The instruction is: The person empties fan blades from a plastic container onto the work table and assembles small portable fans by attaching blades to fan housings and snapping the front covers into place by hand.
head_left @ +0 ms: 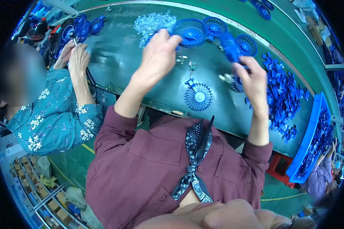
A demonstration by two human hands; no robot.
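Observation:
My left hand (158,53) is closed on a blue part at the back of the green table, beside a round blue fan cover (190,33). My right hand (253,76) grips the lower end of a blurred blue part (231,47), held up over the table. Between my hands, nearer my body, a blue fan frame (198,96) with a short stem lies flat, a small green circuit board (193,66) wired above it. Another blue fan frame (237,83) is partly hidden behind my right hand. Small pale parts (226,78) lie beside it.
Clear plastic pieces (153,23) are heaped at the back. More blue fan frames (246,45) line the far side. Blue blades (283,93) are piled at right, beside a long blue bin (307,137). At left, a co-worker's hands (78,57) hold a tool near the table edge.

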